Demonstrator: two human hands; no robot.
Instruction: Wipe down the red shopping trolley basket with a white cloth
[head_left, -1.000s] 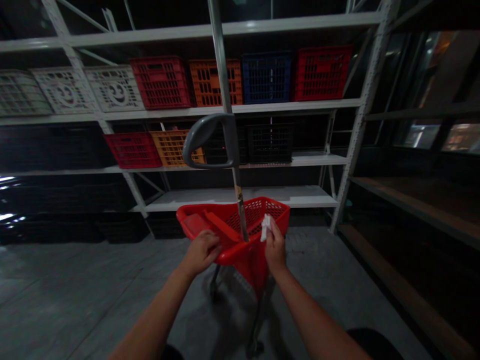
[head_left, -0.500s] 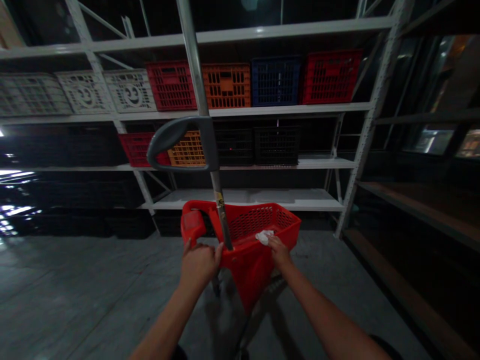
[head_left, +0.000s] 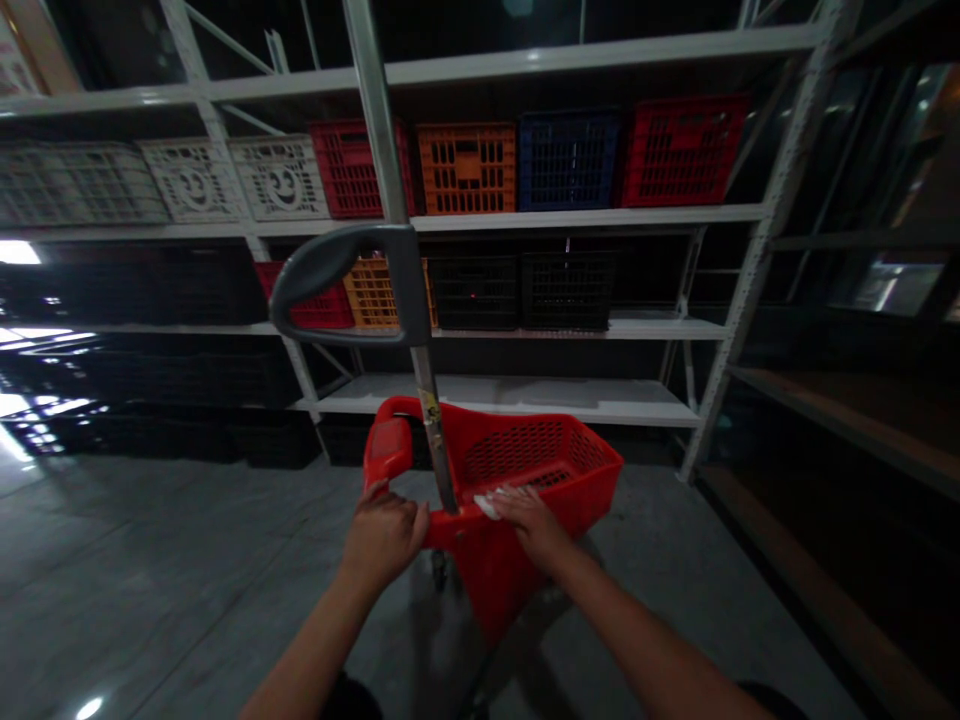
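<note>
Metal shelving (head_left: 510,396) with crates (head_left: 466,168) stands behind a red cart basket (head_left: 487,580); the left hand (head_left: 384,535) grips clamped on its rim, the right hand (head_left: 532,525) clamped on a white cloth (head_left: 487,506) against the rim.

"What's the basket (head_left: 495,580) made of?"

"Smooth red plastic, slightly glossy. The metal pole (head_left: 429,430) is smooth and bright."

"And the handle (head_left: 330,270)?"

"Matt grey plastic."

"The white scrap (head_left: 486,506)?"

"Soft paper or cloth, can't tell which."

"The floor (head_left: 187,560)?"

"Looks like polished concrete, glossy where light hits."
</note>
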